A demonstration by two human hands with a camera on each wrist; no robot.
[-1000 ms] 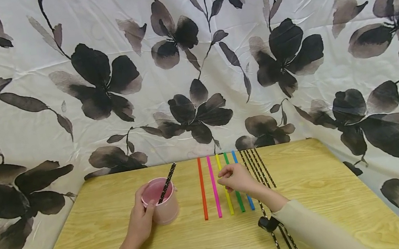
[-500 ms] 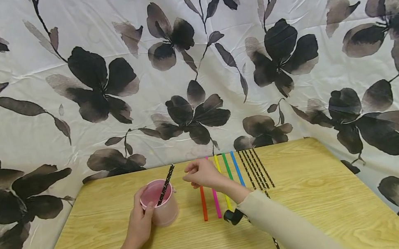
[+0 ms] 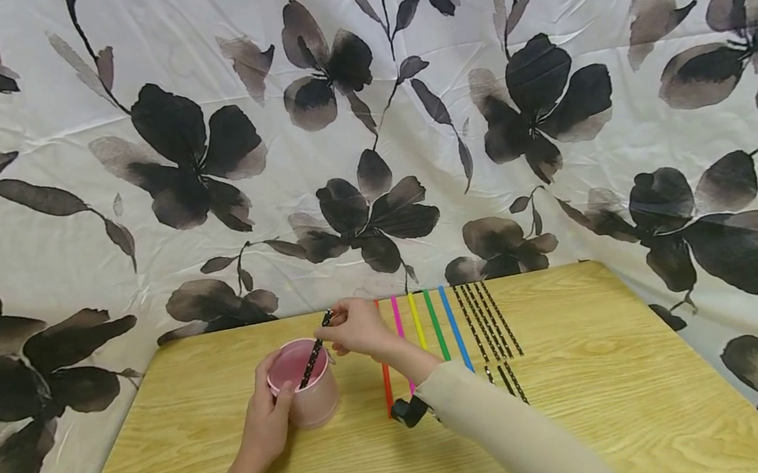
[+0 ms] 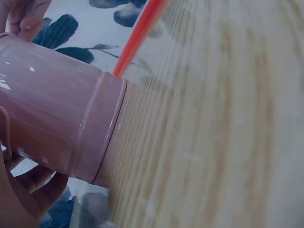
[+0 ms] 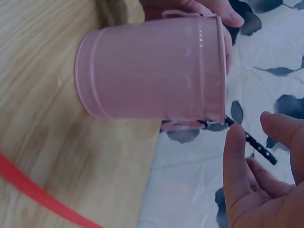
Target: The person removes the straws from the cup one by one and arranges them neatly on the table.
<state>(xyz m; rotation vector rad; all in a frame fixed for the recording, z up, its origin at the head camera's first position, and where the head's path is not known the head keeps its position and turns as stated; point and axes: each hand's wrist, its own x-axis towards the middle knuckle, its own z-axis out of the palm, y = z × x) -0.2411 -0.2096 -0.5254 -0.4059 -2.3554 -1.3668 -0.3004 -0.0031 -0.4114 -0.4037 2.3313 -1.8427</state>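
Note:
On the left of the table stands a small pink pail (image 3: 317,402), upright, with a black straw with white dots (image 3: 311,365) leaning over its rim. My left hand (image 3: 267,420) grips the pail from the left, thumb near the rim. Up at the straw's top end is my right hand (image 3: 358,327). In the right wrist view, the thumb and fingers of the right hand (image 5: 266,175) are spread apart with the dotted straw (image 5: 261,148) passing between them.
A red straw (image 3: 387,385), a pink straw (image 3: 398,318), a yellow straw (image 3: 418,325), a green straw (image 3: 436,326) and a blue straw (image 3: 455,330) lie side by side, partly under the right arm. Several black dotted straws (image 3: 489,325) lie right of them. A floral cloth (image 3: 364,112) hangs behind the table.
My right hand has moved left, from over the yellow and green straws to the dotted straw in the pail. The left hand keeps its hold on the pail.

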